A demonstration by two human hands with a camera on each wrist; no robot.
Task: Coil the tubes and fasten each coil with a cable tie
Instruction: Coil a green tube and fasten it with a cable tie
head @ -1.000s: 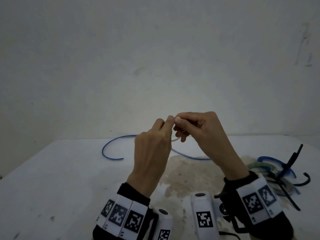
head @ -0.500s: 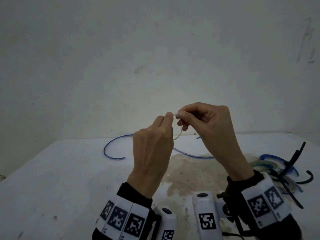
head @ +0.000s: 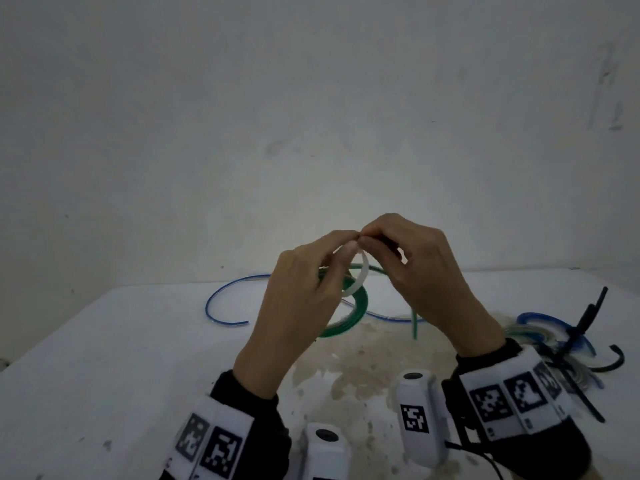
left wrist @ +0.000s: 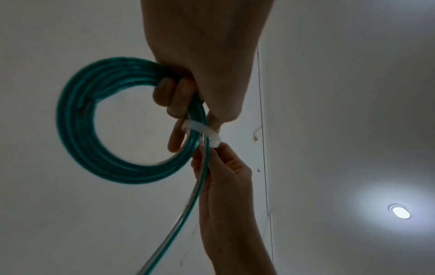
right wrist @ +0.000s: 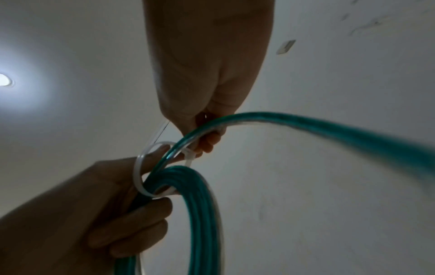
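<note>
left hand (head: 304, 289): i see its fingers curled round the bundled turns of the green coil (left wrist: 98, 119), held up in the air above the middle of the bench (head: 104, 358); index and thumb steady the tie at the top.
white cable tie (head: 360, 275): looped round the bundle and one looser strand, the loop wide and slack; i judge it threaded but not cinched.
right hand (head: 422, 268): pinching the tie's head end at the fingertips, meeting the left hand's fingertips; the free tail of green tube runs under this hand and hangs towards the bench.
blue tube (head: 225, 306): lying uncoiled near the bench's far edge, left of centre; i reckon it is yet to be done.
finished bundle (head: 540, 337): by the right edge, a pale and blue coil with black cable ties (head: 588, 313) across it; whether it is fastened i cannot tell.
progress: green coil wound, its tie to be pulled tight, the blue tube left.
</note>
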